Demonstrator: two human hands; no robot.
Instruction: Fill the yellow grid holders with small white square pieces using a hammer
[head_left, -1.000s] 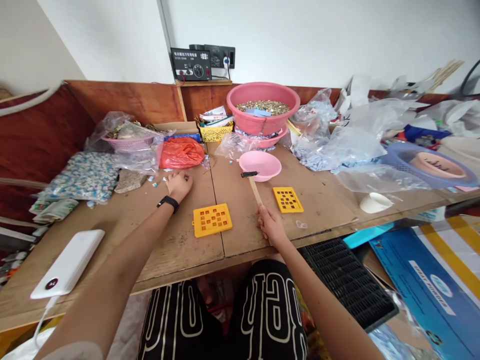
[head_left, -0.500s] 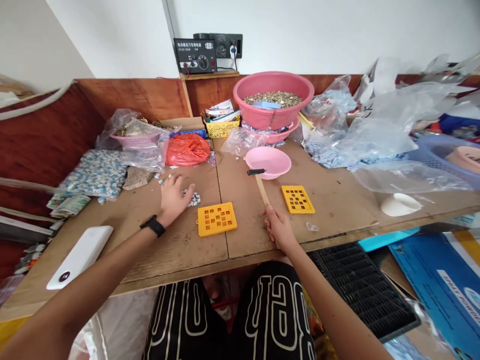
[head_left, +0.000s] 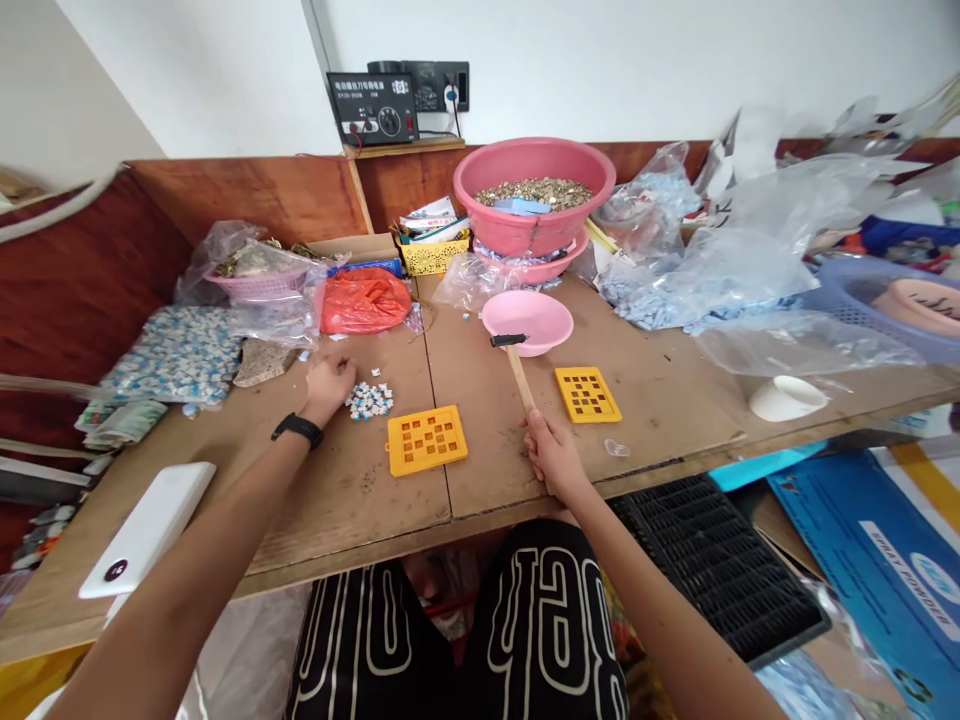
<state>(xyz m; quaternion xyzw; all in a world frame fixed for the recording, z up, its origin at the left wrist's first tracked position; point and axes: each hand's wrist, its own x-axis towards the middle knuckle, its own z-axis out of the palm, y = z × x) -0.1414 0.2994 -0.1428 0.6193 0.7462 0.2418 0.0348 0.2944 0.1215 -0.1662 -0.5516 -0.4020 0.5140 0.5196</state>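
My right hand [head_left: 553, 452] is wrapped round the wooden handle of a small hammer [head_left: 520, 378]. The hammer's black head is raised at the near rim of a shallow pink bowl [head_left: 551, 318]. At the left, my left hand [head_left: 330, 385], with a black band on the wrist, is curled at the edge of a pile of small white and blue pieces [head_left: 370, 400]. Its fingertips are hidden, so what they hold cannot be made out. A yellow mould with square slots [head_left: 427, 440] lies between my hands. Another yellow slotted mould [head_left: 589, 395] lies right of the hammer.
A large pink basin [head_left: 536, 230] of brassy bits stands at the back. Behind my left hand are a red plastic bag [head_left: 365, 300] and a stone [head_left: 264, 363]. A white power bank [head_left: 146, 530] lies at left, a white cup [head_left: 787, 398] at right.
My left hand has gone from spread over the pile to curled at its left side, leaving more pieces showing. The right hand still grips the hammer. The view has shifted slightly.
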